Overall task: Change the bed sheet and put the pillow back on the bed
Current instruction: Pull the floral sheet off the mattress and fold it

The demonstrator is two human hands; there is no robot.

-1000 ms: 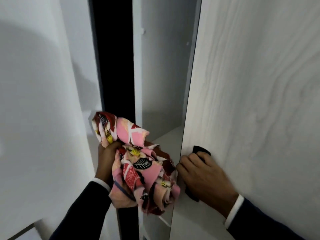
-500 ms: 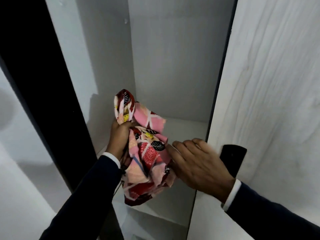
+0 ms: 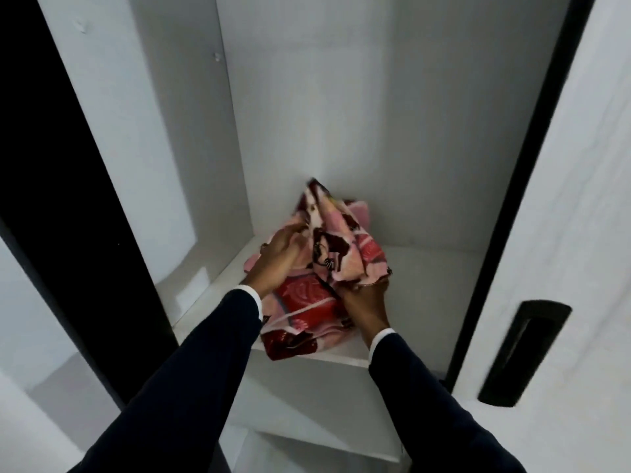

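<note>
A bundled pink, red and white patterned bed sheet (image 3: 307,302) lies on a white wardrobe shelf (image 3: 426,288), bunched up toward the back corner. My left hand (image 3: 278,259) rests on the sheet's left side with its fingers reaching into the folds. On the right side, my right hand (image 3: 363,295) grips a raised fold of the sheet, and its fingers are hidden under the cloth. No bed or pillow is in view.
The wardrobe door (image 3: 580,199) stands open on the right, with a black recessed handle (image 3: 522,353). A dark door frame (image 3: 61,165) runs down the left. Below the shelf is a lower white shelf (image 3: 324,438).
My right hand left the door handle and took hold of the sheet. Both hands moved the bundle forward into the wardrobe and down onto the shelf.
</note>
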